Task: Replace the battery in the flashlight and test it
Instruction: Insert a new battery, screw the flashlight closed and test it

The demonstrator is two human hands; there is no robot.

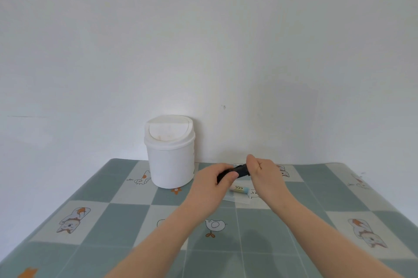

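A small black flashlight is held above the table between both hands. My left hand is closed around its left end, and my right hand pinches its right end with thumb and fingers. Most of the flashlight's body is hidden by my fingers. Below the hands a pale yellow and blue battery marked "555" lies on a clear plastic sheet on the table.
A white swing-lid bin stands at the back of the table against the white wall, left of my hands. The table wears a green and cream checked cloth with cartoon animals.
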